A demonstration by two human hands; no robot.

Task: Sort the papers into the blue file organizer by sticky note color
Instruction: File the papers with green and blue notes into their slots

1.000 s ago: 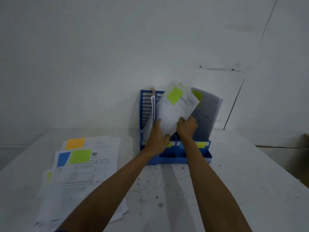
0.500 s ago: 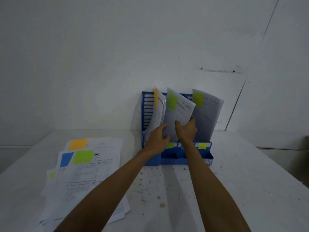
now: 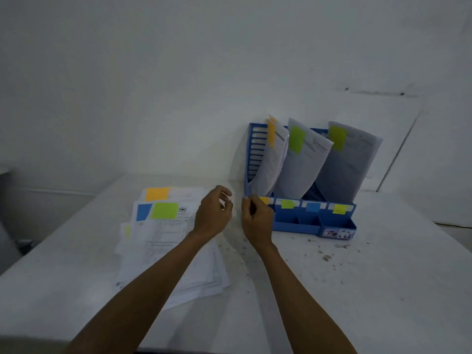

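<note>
The blue file organizer (image 3: 314, 223) stands at the back of the counter (image 3: 383, 277), its filed papers (image 3: 301, 169) on end, tops leaning right. The loose pile (image 3: 166, 241) lies flat to its left, notes at the far end. Left hand (image 3: 213, 210) and right hand (image 3: 256, 217) hover between, loosely curled, empty

Left hand (image 3: 213, 213) and right hand (image 3: 256, 221) side by side, both loosely curled.

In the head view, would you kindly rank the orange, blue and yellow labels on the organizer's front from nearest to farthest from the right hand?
1. Orange label, leftmost on the organizer front, just beside the right hand.
2. Blue label, third along, to the right.
3. Yellow label, at the far right end.
</note>
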